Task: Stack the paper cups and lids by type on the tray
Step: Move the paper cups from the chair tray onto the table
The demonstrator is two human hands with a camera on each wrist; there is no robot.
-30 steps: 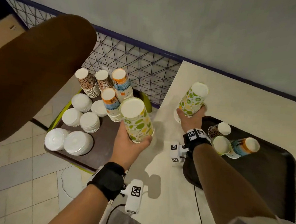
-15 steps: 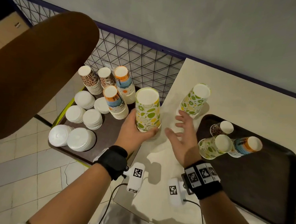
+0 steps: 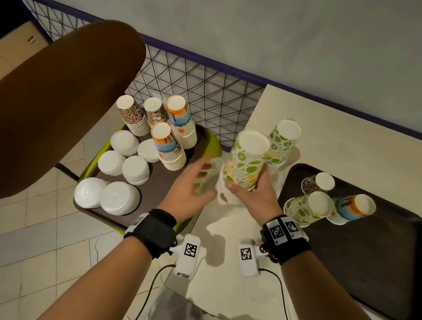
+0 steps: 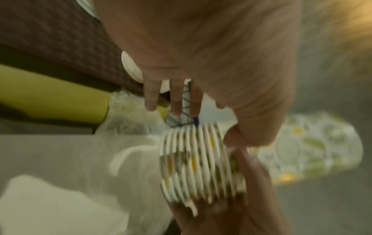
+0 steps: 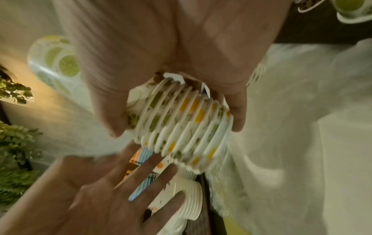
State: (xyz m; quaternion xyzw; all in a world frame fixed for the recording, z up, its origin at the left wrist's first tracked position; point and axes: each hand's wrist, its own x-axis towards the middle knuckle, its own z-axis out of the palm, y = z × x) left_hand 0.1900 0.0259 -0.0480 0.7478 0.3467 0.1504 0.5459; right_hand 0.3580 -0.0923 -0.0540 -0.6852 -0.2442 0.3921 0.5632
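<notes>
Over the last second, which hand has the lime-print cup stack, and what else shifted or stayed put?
The lime-print stack passed from the left hand to the right hand, which now grips its base over the table edge. The left hand has let go, fingers spread. The right hand had left the second lime stack standing on the table. The cup and lid stacks on the left tray and the cups on the right tray stayed.

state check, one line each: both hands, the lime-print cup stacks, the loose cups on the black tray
Right hand: grips the lower rims of the near lime-print paper cup stack.
Left hand: fingers straight and spread, holding nothing.
Near stack: upside down, tilted.
Far lime-print paper cup stack: upside down on the cream table, unheld.
Three loose paper cups: on the black plastic tray, unstacked.
</notes>
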